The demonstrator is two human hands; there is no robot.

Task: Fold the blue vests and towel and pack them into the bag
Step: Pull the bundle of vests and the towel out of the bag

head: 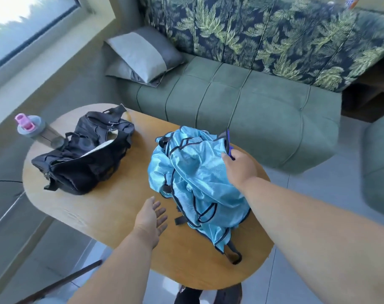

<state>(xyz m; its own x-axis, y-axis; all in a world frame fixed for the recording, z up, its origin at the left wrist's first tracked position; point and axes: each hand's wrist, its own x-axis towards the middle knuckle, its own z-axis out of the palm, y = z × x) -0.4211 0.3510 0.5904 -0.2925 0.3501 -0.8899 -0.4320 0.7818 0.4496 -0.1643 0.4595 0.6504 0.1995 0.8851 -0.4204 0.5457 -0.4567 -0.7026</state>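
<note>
Head view looked down on an oval wooden worktop in front of a green sofa. The task appeared to be at its very start: the blue vests lay in one crumpled heap on the right half of the worktop, none of them folded, and the black bag sat well apart on the left half with its top gaping open and a pale lining showing, nothing blue inside it.

The right hand reached over the far right edge of the heap, its fingers closed on the fabric there, just beside a darker blue strip that stuck up from the pile. Whether that strip belonged to the towel or to a vest could not be told. The left hand hovered over bare wood just beside the heap's near left edge, released, fingers spread, gripping nothing.

The step in hand seemed to be picking one piece out of the heap. The next move would likely call for lifting a single vest free without dragging the others, since the black-edged straps looked tangled together, then spreading it flat on the clear wood between heap and bag, where the left hand could help.

By count: one bag, one heap of vests whose number could not be told from the bundle, no towel clearly seen, one shaker bottle with a pink lid touching the bag's far left side, one grey cushion on the sofa.
</note>
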